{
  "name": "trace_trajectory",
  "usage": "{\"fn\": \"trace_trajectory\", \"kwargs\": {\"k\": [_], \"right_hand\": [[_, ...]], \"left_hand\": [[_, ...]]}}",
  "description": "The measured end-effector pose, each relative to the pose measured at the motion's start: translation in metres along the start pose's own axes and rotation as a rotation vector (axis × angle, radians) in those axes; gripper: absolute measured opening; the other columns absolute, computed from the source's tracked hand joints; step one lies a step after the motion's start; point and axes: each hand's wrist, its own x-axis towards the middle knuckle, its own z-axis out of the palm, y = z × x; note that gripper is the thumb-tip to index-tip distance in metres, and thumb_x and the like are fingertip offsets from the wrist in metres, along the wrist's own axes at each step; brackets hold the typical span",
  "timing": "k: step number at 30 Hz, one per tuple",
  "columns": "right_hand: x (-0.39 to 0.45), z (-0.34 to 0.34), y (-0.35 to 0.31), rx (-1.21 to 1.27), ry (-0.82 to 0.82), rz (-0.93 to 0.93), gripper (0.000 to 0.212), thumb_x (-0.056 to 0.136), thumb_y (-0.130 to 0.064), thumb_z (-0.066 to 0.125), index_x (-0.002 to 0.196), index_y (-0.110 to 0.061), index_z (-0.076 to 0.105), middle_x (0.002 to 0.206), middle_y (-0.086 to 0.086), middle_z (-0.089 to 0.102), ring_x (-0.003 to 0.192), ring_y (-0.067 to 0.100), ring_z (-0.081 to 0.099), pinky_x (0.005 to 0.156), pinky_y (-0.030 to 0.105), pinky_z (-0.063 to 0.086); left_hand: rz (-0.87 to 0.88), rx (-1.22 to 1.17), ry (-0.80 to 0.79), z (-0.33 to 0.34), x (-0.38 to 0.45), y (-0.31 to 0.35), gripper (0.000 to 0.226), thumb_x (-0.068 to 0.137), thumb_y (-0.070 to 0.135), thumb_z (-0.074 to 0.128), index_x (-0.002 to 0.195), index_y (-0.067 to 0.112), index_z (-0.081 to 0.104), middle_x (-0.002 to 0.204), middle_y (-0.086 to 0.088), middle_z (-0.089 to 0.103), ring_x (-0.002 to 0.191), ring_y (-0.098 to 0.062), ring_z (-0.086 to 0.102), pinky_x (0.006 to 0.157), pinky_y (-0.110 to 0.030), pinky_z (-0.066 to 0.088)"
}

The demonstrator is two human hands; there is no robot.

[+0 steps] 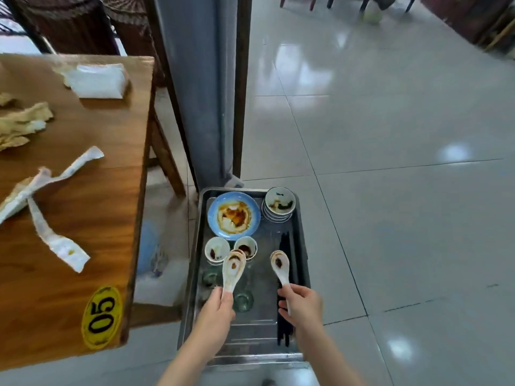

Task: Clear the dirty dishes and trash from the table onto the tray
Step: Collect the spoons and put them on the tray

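Left hand (220,303) pinches the handle of a white ceramic soup spoon with brown sauce stains (233,270), bowl end pointing away, held over the near-middle of the rectangular metal tray (250,341). Right hand (302,306) is closed round the handle of a second white ceramic soup spoon (281,267), also stained, over the tray's right side. Hands apart, one spoon each.

Black chopsticks (284,327) lie lengthwise along the tray's right edge, partly under the right hand. Small clear glass cups (243,300) stand on the tray just past the left hand; another sits left of it, blurry.

Further in, two small white sauce cups with dark residue (216,249) sit side by side, mid-tray. Beyond them, a round blue plate smeared with orange-brown sauce (233,215) at far left of the tray, and a stack of small white bowls (279,205) at the far right corner, just beside the plate.

Tray rests low, on the grey tiled floor side, right of the brown wooden table (106,190). On the table: yellow oval sticker marked 05 (101,317) at the near corner, torn white paper chopstick wrappers (55,215), crumpled yellowish napkins (23,123) further left, and a white tissue pack (97,80) at the far end.
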Motion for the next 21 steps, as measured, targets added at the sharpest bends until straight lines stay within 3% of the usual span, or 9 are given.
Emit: {"fn": "trace_trajectory", "kwargs": {"k": [4,8,15,21], "right_hand": [[0.059,0.006,0.005,-0.023,-0.018,0.044,0.01,0.085,-0.01,0.066,0.089,-0.002,0.069,0.067,0.006,0.062,0.057,0.016,0.052,0.05,0.026,0.042],[0.115,0.019,0.008,0.007,-0.014,0.109,0.01,0.084,-0.013,0.068,0.09,-0.005,0.071,0.072,0.005,0.063,0.062,0.017,0.052,0.049,0.025,0.035],[0.186,0.045,0.005,0.097,-0.007,0.193,0.019,0.075,-0.015,0.078,0.091,-0.009,0.069,0.089,0.009,0.069,0.08,0.026,0.062,0.054,0.026,0.041],[0.216,0.064,0.001,0.09,-0.009,0.228,0.023,0.071,-0.011,0.08,0.091,-0.008,0.069,0.086,0.011,0.068,0.067,0.026,0.058,0.051,0.028,0.042]], "left_hand": [[-0.075,-0.117,0.069,0.025,0.041,-0.004,0.021,0.101,0.023,0.034,0.095,0.013,0.051,0.056,0.001,0.039,0.043,-0.009,0.031,0.039,-0.019,0.024],[-0.137,-0.211,0.114,0.047,0.081,-0.008,0.02,0.099,0.022,0.04,0.092,0.011,0.054,0.053,0.0,0.043,0.043,-0.011,0.031,0.038,-0.02,0.022],[-0.159,-0.229,0.155,0.06,0.129,-0.014,0.016,0.093,0.019,0.051,0.084,0.008,0.058,0.052,0.0,0.047,0.045,-0.013,0.038,0.046,-0.025,0.027],[-0.153,-0.201,0.174,0.054,0.148,-0.021,0.019,0.092,0.022,0.053,0.081,0.011,0.062,0.051,0.003,0.051,0.049,-0.013,0.044,0.049,-0.025,0.031]]}}
